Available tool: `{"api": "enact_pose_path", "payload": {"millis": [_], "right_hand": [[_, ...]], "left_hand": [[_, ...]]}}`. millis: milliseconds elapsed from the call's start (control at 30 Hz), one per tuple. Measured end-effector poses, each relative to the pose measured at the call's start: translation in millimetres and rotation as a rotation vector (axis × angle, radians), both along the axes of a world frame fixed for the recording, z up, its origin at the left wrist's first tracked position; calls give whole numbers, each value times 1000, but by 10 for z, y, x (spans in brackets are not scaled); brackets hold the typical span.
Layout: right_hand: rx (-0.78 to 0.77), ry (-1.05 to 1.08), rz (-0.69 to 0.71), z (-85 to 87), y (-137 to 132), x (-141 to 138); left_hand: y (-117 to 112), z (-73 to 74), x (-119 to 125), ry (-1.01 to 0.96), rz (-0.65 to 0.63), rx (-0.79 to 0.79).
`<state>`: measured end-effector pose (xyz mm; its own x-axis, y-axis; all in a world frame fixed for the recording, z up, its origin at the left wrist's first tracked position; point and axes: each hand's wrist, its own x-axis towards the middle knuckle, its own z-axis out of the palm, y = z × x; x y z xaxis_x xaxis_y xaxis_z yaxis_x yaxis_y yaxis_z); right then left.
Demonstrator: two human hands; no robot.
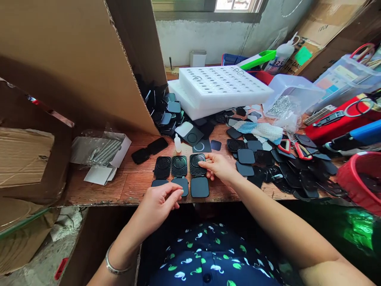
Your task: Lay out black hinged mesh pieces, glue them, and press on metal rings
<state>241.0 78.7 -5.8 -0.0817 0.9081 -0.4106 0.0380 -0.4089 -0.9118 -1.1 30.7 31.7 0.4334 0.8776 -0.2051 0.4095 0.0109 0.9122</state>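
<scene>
Three black hinged square cases lie unfolded in a row at the table's front edge, each with a ridged upper half and a smooth lower half. My right hand [218, 169] has curled fingers at the right edge of the right case [199, 187], a fingertip on its ridged half. My left hand [162, 198] hovers over the lower halves of the left case [162, 167] and the middle case [179, 166]. Its thumb and fingertips are pinched together; anything between them is too small to make out. A small white dropper bottle [177, 143] stands just behind the row.
Another unfolded black case [149, 151] lies left, near a box of metal rods [104, 153]. White foam trays [223, 87] stand behind. Black pieces [245, 157], red-handled pliers [302, 151] and a red basket [361, 180] crowd the right. A cardboard sheet [74, 59] rises at left.
</scene>
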Motion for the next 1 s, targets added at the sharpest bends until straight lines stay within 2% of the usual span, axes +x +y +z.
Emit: {"api": "enact_pose_path", "payload": {"millis": [100, 167, 267, 367, 467, 533, 600, 667, 733, 867, 1000], "right_hand": [[-8, -79, 6, -25, 47, -65], [-5, -129, 18, -36, 45, -91], [5, -178, 23, -51, 29, -92], [10, -161, 10, -32, -3, -42], [54, -68, -44, 79, -75, 38], [109, 3, -87, 196, -146, 79], [146, 66, -106, 316, -226, 98], [150, 114, -113, 408, -311, 105], [140, 142, -113, 459, -407, 120], [124, 47, -17, 471, -653, 175], [238, -257, 175, 472, -864, 179]], "left_hand": [[64, -47, -26, 58, 27, 335], [99, -122, -8, 67, 0, 499], [155, -249, 59, 66, -109, 634], [195, -323, 174, 75, -158, 651], [180, -305, 329, 19, -8, 509], [133, -256, 439, -50, 114, 316], [67, -201, 536, -139, 123, 19], [-3, -155, 607, -252, 67, -285], [-63, -126, 644, -359, 62, -467], [-131, -93, 645, -485, 160, -520], [-164, -46, 645, -455, 146, -506]]}}
